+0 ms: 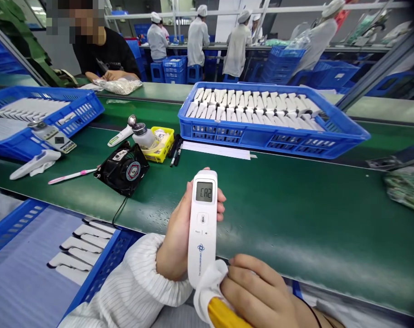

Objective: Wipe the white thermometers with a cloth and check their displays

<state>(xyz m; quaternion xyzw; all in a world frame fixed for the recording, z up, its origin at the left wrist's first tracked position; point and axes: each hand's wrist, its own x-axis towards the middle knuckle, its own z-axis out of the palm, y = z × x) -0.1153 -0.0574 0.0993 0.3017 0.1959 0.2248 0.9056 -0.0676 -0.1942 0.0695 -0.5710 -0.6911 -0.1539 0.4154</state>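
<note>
My left hand (176,237) is wrapped round a white infrared thermometer (203,246), held upright with its small lit screen facing me. The screen seems to read "CA2". In my right hand (258,289) a white cloth (210,282) is bunched up, pressed against the lower end of the thermometer. Something yellow (223,313) shows below the cloth, under my right fingers; I cannot make out what it is.
A blue crate (271,136) full of white thermometers stands across the green bench (305,218). On the left are a black fan (123,168), a yellow basket (162,150), a toothbrush (72,176), a bottle (54,136) and another crate (87,111). A person in black sits opposite.
</note>
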